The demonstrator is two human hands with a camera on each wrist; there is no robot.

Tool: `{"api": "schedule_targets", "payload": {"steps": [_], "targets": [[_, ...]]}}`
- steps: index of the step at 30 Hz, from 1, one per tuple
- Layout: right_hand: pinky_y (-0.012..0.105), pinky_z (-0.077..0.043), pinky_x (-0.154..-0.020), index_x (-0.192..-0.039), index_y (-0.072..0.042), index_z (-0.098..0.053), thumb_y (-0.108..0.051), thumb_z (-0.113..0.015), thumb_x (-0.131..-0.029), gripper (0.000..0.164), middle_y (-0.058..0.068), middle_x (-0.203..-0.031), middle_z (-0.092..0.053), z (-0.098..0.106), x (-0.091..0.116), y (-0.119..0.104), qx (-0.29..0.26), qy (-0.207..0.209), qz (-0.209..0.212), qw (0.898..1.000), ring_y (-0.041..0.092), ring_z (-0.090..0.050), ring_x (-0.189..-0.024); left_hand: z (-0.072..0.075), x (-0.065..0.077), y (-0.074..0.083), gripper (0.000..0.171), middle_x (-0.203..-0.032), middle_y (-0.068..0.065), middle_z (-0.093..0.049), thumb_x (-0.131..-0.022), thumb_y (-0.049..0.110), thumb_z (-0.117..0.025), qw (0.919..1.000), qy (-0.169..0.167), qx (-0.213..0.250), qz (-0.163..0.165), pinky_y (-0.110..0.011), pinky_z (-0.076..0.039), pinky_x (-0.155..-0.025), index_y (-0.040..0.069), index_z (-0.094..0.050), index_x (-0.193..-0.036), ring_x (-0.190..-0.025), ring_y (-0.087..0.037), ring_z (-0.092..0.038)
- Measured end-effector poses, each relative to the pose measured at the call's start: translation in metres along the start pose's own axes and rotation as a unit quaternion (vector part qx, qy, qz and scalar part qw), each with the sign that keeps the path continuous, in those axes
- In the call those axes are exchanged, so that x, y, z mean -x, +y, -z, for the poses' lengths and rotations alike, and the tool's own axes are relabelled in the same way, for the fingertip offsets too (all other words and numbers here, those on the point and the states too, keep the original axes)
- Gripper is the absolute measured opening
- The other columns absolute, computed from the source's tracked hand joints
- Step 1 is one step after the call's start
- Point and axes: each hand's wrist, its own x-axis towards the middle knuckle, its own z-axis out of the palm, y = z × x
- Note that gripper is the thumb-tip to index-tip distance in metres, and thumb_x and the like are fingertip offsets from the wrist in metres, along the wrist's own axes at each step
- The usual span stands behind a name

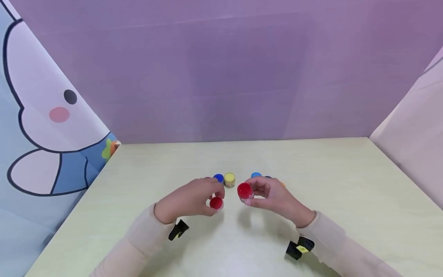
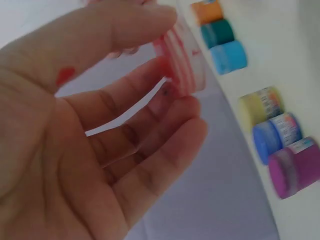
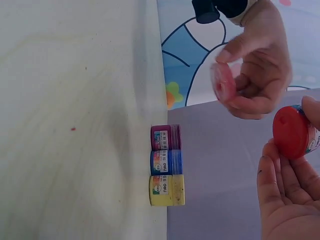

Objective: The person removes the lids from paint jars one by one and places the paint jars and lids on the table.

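Between thumb and fingers my left hand (image 1: 194,198) pinches a round lid (image 1: 216,203), its red-stained inside turned toward the right. In the left wrist view the lid (image 2: 186,65) shows a clear, red-streaked rim, and a red smear marks the thumb. My right hand (image 1: 277,201) grips a small jar of red paint (image 1: 245,191) by its sides, its uncovered top facing up in the head view. Seen from the right wrist, the red paint jar (image 3: 291,132) and the lid (image 3: 224,82) are apart. Both are held above the table.
Beyond the left hand stand yellow (image 1: 229,180), blue (image 1: 219,177) and purple (image 3: 165,137) paint jars, side by side. Light blue (image 2: 229,57), dark green (image 2: 217,33) and orange (image 2: 207,12) jars stand behind the right hand. A purple backdrop (image 1: 242,77) rises at the table's far edge.
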Motion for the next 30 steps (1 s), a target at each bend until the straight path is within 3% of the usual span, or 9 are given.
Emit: {"api": "schedule_targets", "payload": {"steps": [6,14,23,30], "targets": [[0.033,-0.049,-0.079,-0.11,-0.003,-0.056,-0.014,-0.071,-0.078,0.037,0.011,-0.103,-0.06,0.0,-0.001,-0.001,-0.005,0.017,0.0,1.0,0.024,-0.059,-0.09,-0.017,-0.005,0.002,0.024,-0.076,0.009,-0.049,-0.071,0.011,-0.075,0.9949,-0.091,-0.011,0.041,-0.018,-0.043,-0.061,0.017,-0.056,-0.084,-0.071,-0.007,-0.047],[0.034,-0.05,-0.076,-0.111,-0.001,-0.054,-0.011,-0.07,-0.079,0.037,0.014,-0.103,-0.059,0.0,0.0,0.001,-0.048,0.032,-0.009,0.998,0.027,-0.059,-0.088,-0.036,-0.012,0.007,0.026,-0.074,0.01,-0.049,-0.07,0.01,-0.076,0.9873,-0.148,-0.019,0.054,-0.018,-0.042,-0.063,0.02,-0.055,-0.082,-0.07,-0.006,-0.046],[0.033,-0.05,-0.076,-0.111,-0.001,-0.054,-0.013,-0.07,-0.078,0.038,0.013,-0.103,-0.059,-0.001,0.0,0.002,-0.041,0.031,-0.014,0.999,0.026,-0.059,-0.088,-0.041,-0.01,0.009,0.026,-0.072,0.011,-0.049,-0.069,0.009,-0.076,0.9866,-0.154,-0.016,0.051,-0.018,-0.041,-0.063,0.021,-0.054,-0.08,-0.069,-0.006,-0.046],[0.032,-0.05,-0.077,-0.11,-0.001,-0.054,-0.013,-0.071,-0.078,0.038,0.013,-0.102,-0.06,-0.003,0.001,0.001,-0.03,0.031,-0.019,0.999,0.025,-0.059,-0.088,-0.032,-0.006,0.004,0.031,-0.082,0.012,-0.053,-0.068,0.018,-0.079,0.9882,-0.141,0.004,0.058,-0.02,-0.043,-0.068,0.02,-0.06,-0.092,-0.077,-0.006,-0.049]]}}
